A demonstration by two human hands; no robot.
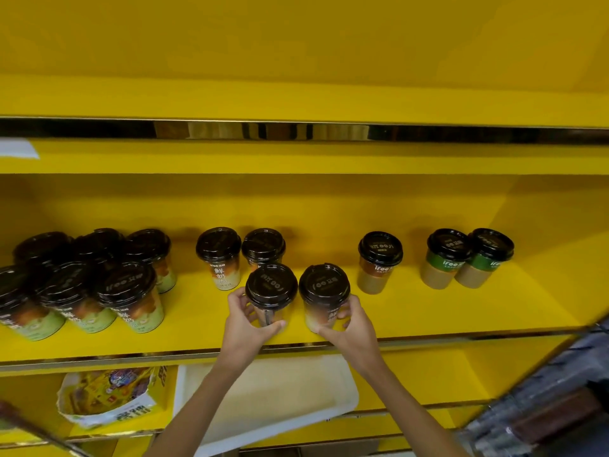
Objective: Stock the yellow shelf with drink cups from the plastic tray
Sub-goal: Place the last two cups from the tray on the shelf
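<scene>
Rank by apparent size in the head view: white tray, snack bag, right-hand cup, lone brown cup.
1. white tray
2. snack bag
3. right-hand cup and lone brown cup: tied, since the held one just sits nearer.

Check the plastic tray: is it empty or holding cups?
Empty, as far as visible: the plastic tray shows only bare white floor, no cups; part is hidden.

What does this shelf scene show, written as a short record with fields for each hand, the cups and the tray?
left hand: grips a dark-lidded cup, upright, near the front edge of the yellow shelf
right hand: grips a second cup beside it, upright
other cups: green-label cluster at left, two cups behind, single cup and green-banded pair at right
tray: white, on the lower level below the arms
</scene>
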